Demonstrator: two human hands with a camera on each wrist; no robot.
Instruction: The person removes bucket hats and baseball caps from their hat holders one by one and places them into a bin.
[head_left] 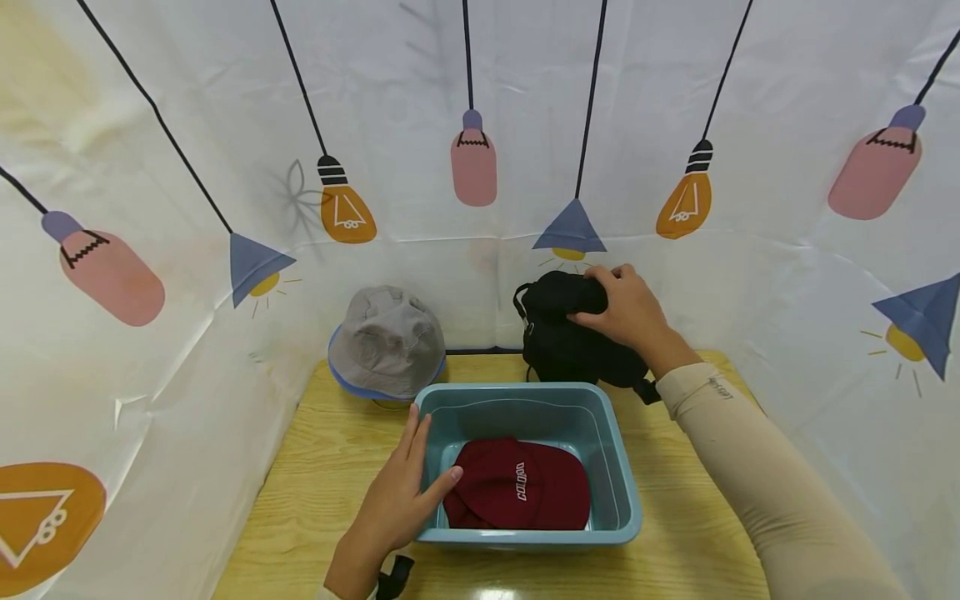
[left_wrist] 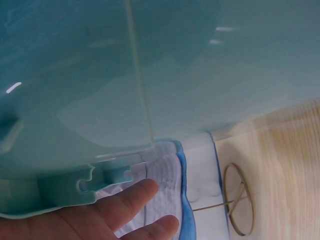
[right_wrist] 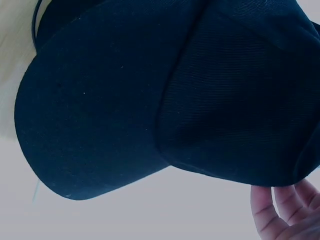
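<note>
My right hand (head_left: pixel 626 308) pinches the crown of a black cap (head_left: pixel 573 296) at the back right, thumb in front and fingers over the top. The right wrist view shows the cap's dark brim (right_wrist: pixel 85 115) on the left and fingertips (right_wrist: pixel 262 197) at the crown's lower edge. My left hand (head_left: pixel 401 492) rests at the left rim of a blue-green plastic basin (head_left: pixel 628 508), fingers straight along the side, thumb over the rim. Inside the basin lies a dark red cap (head_left: pixel 551 483) with white lettering. More black fabric (head_left: pixel 555 358) shows below my right hand.
A grey bucket hat (head_left: pixel 390 342) with a blue edge sits at the back left, a thin wire ring (left_wrist: pixel 240 200) at its foot. The light wooden table (head_left: pixel 330 450) ends at a white sheet (head_left: pixel 420 275) printed with lamps.
</note>
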